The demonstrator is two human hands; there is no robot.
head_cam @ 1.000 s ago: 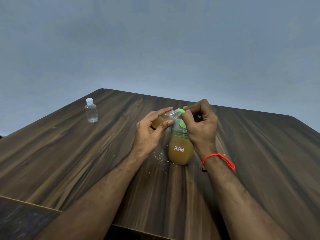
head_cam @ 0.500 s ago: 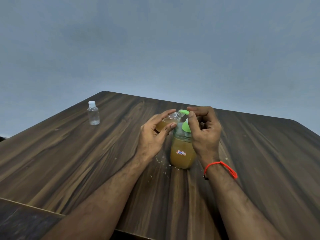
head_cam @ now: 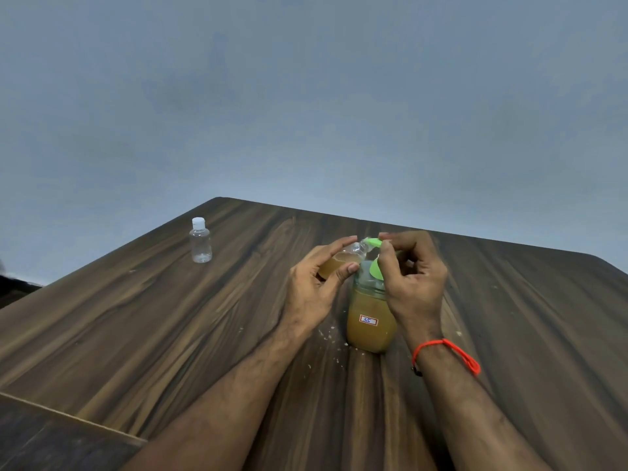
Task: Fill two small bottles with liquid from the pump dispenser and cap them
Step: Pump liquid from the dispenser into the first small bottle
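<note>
One dark wooden table carries one pump dispenser of amber liquid and two small bottles. The left hand grips a tilted, part-filled bottle at the green spout. The right hand curls over the pump head. The capped clear bottle stands well apart, far left.

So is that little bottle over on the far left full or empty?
Empty, it seems: the small bottle stands upright, capped white, its clear body showing no amber liquid.
</note>
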